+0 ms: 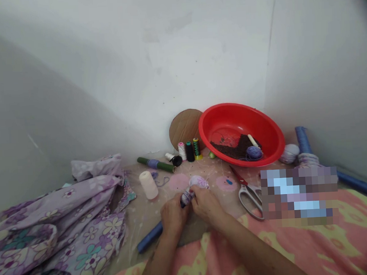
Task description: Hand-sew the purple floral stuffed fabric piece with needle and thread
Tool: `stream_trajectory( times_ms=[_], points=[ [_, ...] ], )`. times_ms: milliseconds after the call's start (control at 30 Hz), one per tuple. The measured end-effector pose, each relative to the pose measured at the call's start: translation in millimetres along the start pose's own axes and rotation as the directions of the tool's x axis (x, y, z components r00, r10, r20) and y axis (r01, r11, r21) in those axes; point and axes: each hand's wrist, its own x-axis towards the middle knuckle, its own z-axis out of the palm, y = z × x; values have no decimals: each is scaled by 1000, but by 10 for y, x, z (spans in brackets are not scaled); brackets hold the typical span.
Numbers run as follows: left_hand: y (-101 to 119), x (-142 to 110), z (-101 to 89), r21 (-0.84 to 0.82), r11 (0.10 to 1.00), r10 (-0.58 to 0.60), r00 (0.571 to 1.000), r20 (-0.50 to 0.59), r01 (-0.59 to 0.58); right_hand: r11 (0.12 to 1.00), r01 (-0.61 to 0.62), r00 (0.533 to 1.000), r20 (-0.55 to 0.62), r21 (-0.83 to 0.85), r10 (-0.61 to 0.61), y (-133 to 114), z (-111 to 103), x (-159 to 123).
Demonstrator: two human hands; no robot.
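My left hand (174, 214) is closed around a blue tube (150, 237), whose lower end sticks out to the left. Patterned purple-and-white cloth (187, 197) is wound about the tube's upper part. Against that winding, my right hand (207, 202) pinches the cloth, its fingertips partly hidden. Just beyond the fingers shows a rounded floral bundle (198, 182). To the left stands a white thread cone (148, 185), tilted slightly. Scissors (249, 195) with pale handles lie right of my hands.
A red basin (243, 160) leans at the back, holding purple yarn (254, 152) and dark material. Thread spools (189, 151) stand before a cardboard disc (183, 127). Floral cloth (92, 224) is heaped left. A green stick (163, 166) lies behind the cone. A pink-yellow blanket (214, 255) covers the front.
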Motion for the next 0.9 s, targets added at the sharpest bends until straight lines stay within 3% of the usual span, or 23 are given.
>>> stream_trajectory(
  times_ms=[133, 233, 433, 900],
  points=[
    [6, 2, 15, -23, 1000, -6, 999, -43, 5, 999, 16, 979, -203, -28, -22, 33, -79, 1],
    [4, 13, 33, -28, 999, -19, 998, -54, 17, 995, 95, 957, -273, -39, -102, 37, -82, 2],
    [28, 5, 28, -48, 998, -40, 999, 3, 40, 964, 222, 945, -210, -144, -249, -1, -43, 8],
    [109, -64, -32, -31, 997, -65, 997, 46, 67, 892, 288, 908, -196, -348, -370, -74, 32, 76]
  ],
)
